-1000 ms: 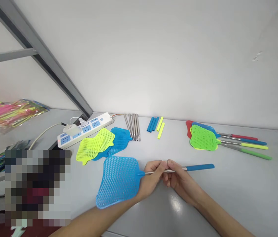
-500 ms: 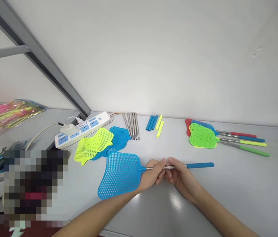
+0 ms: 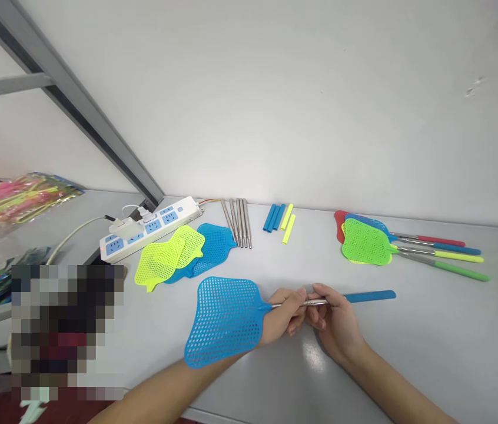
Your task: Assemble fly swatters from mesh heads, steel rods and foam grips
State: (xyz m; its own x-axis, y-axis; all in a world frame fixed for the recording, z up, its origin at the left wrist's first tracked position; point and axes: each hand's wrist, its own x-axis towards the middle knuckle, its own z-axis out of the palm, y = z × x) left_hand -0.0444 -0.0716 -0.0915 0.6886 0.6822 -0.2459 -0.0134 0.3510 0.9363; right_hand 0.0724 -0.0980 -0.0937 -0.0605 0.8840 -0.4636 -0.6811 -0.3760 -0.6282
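Note:
A blue fly swatter lies across both my hands, its perforated head to the left and its blue grip to the right. My left hand is closed around the metal rod near the head. Further along the same rod, my right hand holds it beside the blue grip, with its fingers curled. Beyond my hands lie loose yellow swatter heads overlapping blue swatter heads, several metal rods, and short blue tubes beside two yellow tubes.
Several whole fly swatters are stacked at the right. A white power strip with plugs and a cable stands at the left, near a grey metal frame. Plastic-wrapped packs lie at the far left. A white wall backs the table.
Both hands and the blue fly swatter have shifted slightly right and down in the view. The camera has moved a little too. My grip on the rod looks much the same.

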